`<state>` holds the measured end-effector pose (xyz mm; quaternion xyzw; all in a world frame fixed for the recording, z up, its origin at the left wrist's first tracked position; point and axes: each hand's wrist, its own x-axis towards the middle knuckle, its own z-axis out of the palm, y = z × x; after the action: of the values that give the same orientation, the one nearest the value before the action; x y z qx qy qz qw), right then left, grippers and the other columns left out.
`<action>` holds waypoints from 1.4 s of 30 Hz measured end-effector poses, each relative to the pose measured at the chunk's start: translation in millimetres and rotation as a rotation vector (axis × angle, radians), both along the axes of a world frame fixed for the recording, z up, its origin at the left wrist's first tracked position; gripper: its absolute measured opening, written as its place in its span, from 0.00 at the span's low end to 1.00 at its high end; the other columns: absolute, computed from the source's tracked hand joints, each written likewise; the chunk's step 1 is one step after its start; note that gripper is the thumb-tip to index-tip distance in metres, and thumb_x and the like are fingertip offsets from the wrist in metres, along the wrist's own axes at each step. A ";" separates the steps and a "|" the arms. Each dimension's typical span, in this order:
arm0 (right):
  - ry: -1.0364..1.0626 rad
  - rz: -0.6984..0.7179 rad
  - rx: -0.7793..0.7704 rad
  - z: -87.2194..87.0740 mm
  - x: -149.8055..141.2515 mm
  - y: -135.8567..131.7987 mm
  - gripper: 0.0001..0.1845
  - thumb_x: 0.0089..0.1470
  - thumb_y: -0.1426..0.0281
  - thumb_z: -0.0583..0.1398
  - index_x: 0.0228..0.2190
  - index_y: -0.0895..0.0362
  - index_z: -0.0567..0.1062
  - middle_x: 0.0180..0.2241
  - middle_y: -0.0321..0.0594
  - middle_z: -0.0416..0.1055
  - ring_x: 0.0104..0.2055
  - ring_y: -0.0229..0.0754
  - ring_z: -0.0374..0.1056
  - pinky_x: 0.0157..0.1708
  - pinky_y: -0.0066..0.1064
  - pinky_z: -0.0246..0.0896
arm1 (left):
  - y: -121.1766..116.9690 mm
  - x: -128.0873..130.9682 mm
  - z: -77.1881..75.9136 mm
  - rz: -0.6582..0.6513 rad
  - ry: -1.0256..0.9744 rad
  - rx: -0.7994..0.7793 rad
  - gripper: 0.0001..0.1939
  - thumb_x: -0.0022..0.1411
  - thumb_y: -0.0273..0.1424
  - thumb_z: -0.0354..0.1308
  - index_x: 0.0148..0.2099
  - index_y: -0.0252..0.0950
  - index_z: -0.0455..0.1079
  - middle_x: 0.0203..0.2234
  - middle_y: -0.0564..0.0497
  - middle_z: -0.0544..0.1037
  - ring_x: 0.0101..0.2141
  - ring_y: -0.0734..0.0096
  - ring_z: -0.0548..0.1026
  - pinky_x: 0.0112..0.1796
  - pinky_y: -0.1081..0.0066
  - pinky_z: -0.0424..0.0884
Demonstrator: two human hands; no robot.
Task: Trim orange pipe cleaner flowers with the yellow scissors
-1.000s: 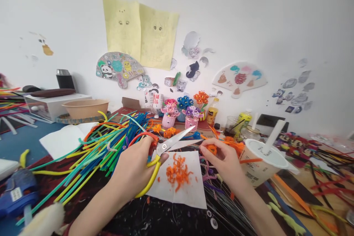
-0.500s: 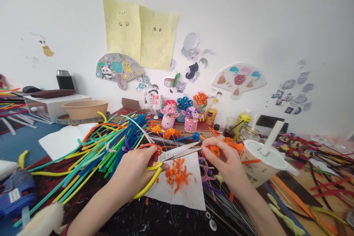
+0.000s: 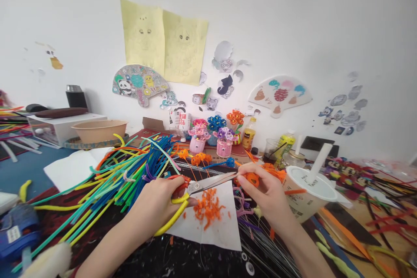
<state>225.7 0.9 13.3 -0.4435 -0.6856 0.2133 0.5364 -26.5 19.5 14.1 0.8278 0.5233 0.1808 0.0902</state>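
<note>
My left hand [image 3: 158, 202] is closed around the red and yellow handles of a pair of scissors [image 3: 213, 182]. Their blades point right, nearly together, with the tips at the fingers of my right hand [image 3: 267, 191]. That hand pinches an orange pipe cleaner [image 3: 253, 178] bent into loops; its trimmed end is partly hidden by the fingers. Below the blades, a heap of orange fuzz clippings [image 3: 208, 209] lies on a sheet of white paper [image 3: 224, 236].
A large bundle of coloured pipe cleaners [image 3: 130, 178] spreads at left. A lidded paper cup [image 3: 302, 200] with a straw stands right of my right hand. Behind are small flower pots [image 3: 224, 148] and a sauce bottle [image 3: 249, 134]. A blue glue gun [image 3: 21, 230] lies near left.
The scissor blades have come closer together near the right fingertips. Both hands stay almost in place, and the whole view has shifted slightly.
</note>
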 end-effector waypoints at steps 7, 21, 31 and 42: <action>-0.020 -0.011 0.019 0.4 -1.1 -0.5 0.09 0.56 0.62 0.58 0.29 0.54 0.72 0.33 0.39 0.70 0.37 0.43 0.66 0.34 0.31 0.62 | 2.4 -1.4 -1.4 -0.019 -0.006 -0.018 0.21 0.60 0.49 0.51 0.25 0.40 0.51 0.16 0.59 0.59 0.18 0.73 0.57 0.23 0.74 0.47; -0.058 -0.026 0.019 0.4 0.2 -0.5 0.09 0.56 0.62 0.58 0.30 0.54 0.72 0.34 0.40 0.70 0.38 0.45 0.67 0.34 0.32 0.63 | 0.2 -2.3 -0.6 -0.028 -0.015 -0.002 0.25 0.59 0.53 0.50 0.22 0.40 0.55 0.14 0.59 0.57 0.17 0.75 0.55 0.21 0.74 0.46; -0.061 -0.039 0.025 -0.1 1.0 1.4 0.10 0.55 0.61 0.58 0.29 0.54 0.73 0.32 0.39 0.71 0.36 0.44 0.67 0.34 0.32 0.63 | 1.2 -3.2 -1.2 -0.010 0.042 0.000 0.24 0.60 0.53 0.48 0.22 0.40 0.52 0.14 0.58 0.57 0.17 0.74 0.54 0.22 0.73 0.46; -0.086 -0.083 -0.074 0.6 -1.6 1.1 0.11 0.55 0.61 0.57 0.29 0.55 0.72 0.31 0.38 0.71 0.33 0.43 0.67 0.31 0.31 0.63 | 1.2 -3.2 -5.1 0.029 -0.063 -0.035 0.16 0.57 0.44 0.52 0.26 0.40 0.56 0.19 0.58 0.65 0.22 0.72 0.64 0.25 0.74 0.53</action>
<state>224.2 2.0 13.9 -0.4996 -0.6808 0.1969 0.4981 -29.7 20.7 9.0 0.8124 0.5350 0.1991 0.1185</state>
